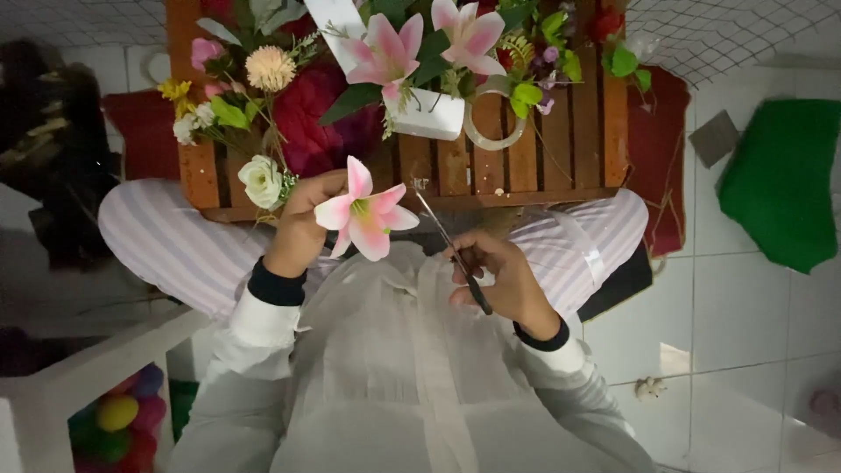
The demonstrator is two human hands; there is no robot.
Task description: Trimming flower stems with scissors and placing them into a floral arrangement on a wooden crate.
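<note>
My left hand (302, 223) grips a pink artificial lily (364, 213) by its stem, just in front of the wooden slatted table (561, 149). My right hand (499, 276) holds dark scissors (451, 250), their blades pointing up towards the table's front edge. The two hands are a short way apart above my lap. A white rose (261, 180) lies on the table's near left corner, close to my left hand.
The table carries several artificial flowers, two more pink lilies (429, 39), a dark red cushion-like flower (311, 114), a white box (429, 114) and a tape roll (492, 123). A green cloth (780, 180) lies on the tiled floor at right. Coloured balls (123, 420) sit lower left.
</note>
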